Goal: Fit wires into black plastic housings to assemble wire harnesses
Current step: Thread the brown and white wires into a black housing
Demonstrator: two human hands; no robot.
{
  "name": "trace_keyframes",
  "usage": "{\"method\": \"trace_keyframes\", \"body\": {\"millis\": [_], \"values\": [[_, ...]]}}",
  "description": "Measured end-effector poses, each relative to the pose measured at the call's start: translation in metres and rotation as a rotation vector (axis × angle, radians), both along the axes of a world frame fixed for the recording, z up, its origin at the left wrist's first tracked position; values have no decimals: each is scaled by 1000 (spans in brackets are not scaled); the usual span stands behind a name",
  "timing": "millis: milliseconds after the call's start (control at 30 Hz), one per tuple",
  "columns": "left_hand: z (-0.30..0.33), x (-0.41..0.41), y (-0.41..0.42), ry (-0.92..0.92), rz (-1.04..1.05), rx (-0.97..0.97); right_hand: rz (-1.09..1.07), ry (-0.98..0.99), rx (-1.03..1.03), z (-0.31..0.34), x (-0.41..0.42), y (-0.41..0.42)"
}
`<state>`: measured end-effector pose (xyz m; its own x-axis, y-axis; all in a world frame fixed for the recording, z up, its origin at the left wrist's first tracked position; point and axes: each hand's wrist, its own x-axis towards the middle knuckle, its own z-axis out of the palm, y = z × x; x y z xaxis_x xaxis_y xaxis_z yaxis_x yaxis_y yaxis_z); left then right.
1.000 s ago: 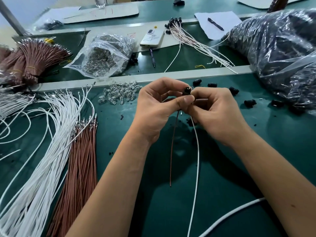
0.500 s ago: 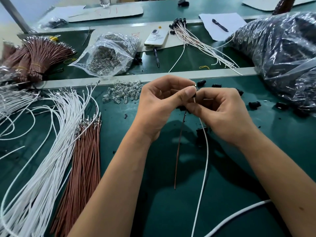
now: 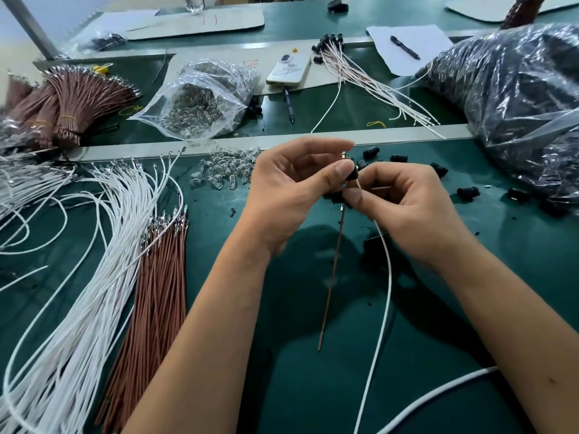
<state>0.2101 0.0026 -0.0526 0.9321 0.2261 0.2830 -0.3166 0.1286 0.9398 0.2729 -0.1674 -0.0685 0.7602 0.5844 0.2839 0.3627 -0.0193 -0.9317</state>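
I count two hands, the left hand [image 3: 282, 189] and the right hand [image 3: 410, 208], one black housing [image 3: 353, 174] between their fingertips, one brown wire [image 3: 332, 277] and one white wire [image 3: 380, 308] below the fingers, two pens beyond them, and one phone [image 3: 289, 69].

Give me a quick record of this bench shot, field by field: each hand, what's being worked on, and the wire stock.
left hand: pinches black housing
right hand: holds the wires under the housing
hanging wires: brown wire, white wire
stock, left: white wires, brown wires
spare housings: loose on green mat, right
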Motion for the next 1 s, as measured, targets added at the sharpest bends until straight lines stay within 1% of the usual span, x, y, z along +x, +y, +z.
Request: {"method": "trace_keyframes", "body": {"millis": [100,200,267,367,533,767,867,1000], "values": [[-2,1,-2,37,3,-20,22,48,22,-1,3,-1],[-3,2,-1,67,6,-28,27,41,-3,-3,4,-2],[-3,1,0,74,18,-38,-23,5,-35,-4,4,-1],[-3,1,1,70,43,-36,-88,-9,-1,-5,6,-1],[-3,1,1,69,48,-19,-176,-149,-65,-5,9,-2],[-3,1,-1,38,76,3,-200,-222,-56,-5,6,-1],[0,0,-1,3,77,55,-211,-266,-81,-5,4,-1],[5,-2,-2,-75,63,133,-222,-390,-114,0,2,-1]]}}
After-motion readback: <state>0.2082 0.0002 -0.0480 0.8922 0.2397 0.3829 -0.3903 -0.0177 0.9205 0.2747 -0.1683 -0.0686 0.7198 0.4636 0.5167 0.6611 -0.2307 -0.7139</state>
